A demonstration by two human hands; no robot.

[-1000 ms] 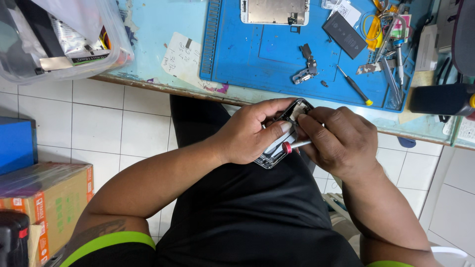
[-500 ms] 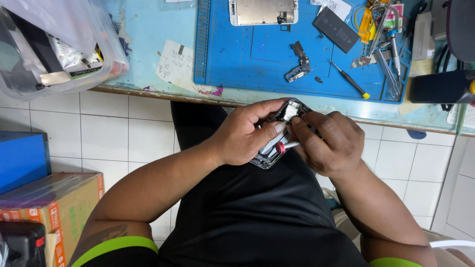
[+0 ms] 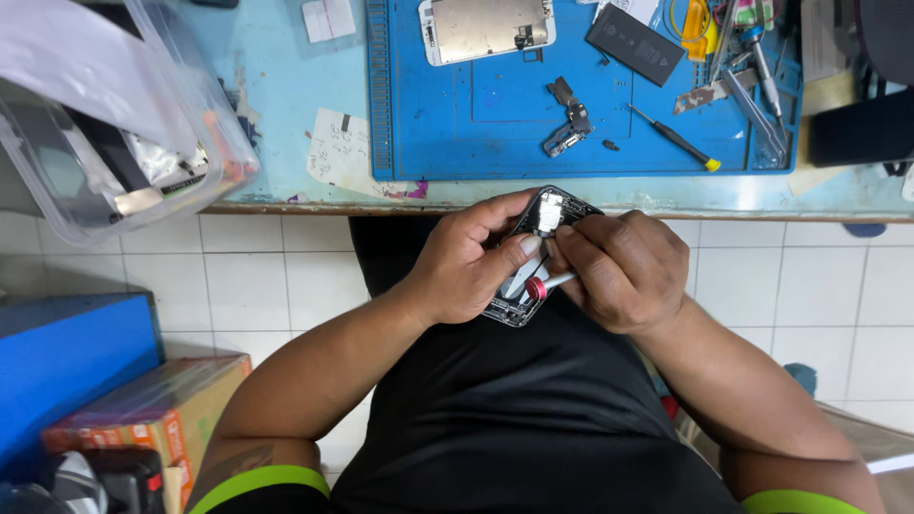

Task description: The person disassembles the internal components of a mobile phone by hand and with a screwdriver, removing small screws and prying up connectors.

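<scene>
light: bright, even, overhead | shadows: soft, under bench edge (image 3: 571, 211) | focus: centre sharp, corners slightly blurred, mild edge distortion

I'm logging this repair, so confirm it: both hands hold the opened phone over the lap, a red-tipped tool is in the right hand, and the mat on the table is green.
Wrong on one point: the mat is blue, not green, as the head view shows. The rest stands: the left hand and right hand hold the opened phone over the lap, with the red-tipped tool in the right.

Blue mat (image 3: 495, 124) on pale turquoise table (image 3: 286, 86). Black shirt (image 3: 533, 419) with bright green sleeve bands. Red-capped silver screwdriver (image 3: 545, 283). White tiled floor (image 3: 267, 276). Yellow-tipped black screwdriver (image 3: 676, 138).
</scene>
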